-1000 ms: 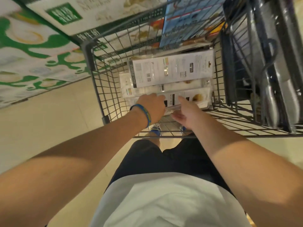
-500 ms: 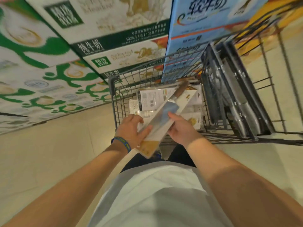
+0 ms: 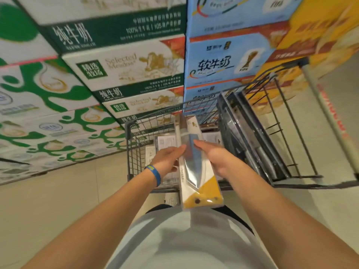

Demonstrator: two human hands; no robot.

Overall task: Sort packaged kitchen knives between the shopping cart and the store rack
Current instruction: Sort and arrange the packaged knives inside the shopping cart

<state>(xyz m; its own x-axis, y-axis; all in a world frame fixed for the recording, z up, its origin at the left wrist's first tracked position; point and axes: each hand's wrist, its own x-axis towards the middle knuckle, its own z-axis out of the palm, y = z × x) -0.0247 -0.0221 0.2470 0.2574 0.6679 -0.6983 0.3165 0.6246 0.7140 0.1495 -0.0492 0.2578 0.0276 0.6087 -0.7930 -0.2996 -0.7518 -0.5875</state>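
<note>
Overhead, in the head view, the packaged knife [image 3: 196,167] runs from 12 to 6 o'clock, its yellow card end nearest the body. The left hand [image 3: 167,158], with a blue wristband [image 3: 154,174], pinches its edge from 9 o'clock. The right hand [image 3: 215,156] clasps it from 3 o'clock, and most fingers of both are hidden behind the pack. At 12 o'clock beyond stands the shopping cart [image 3: 128,144], with white packs [image 3: 165,141] lying inside and dark packs [image 3: 244,136] upright at 2 o'clock.
</note>
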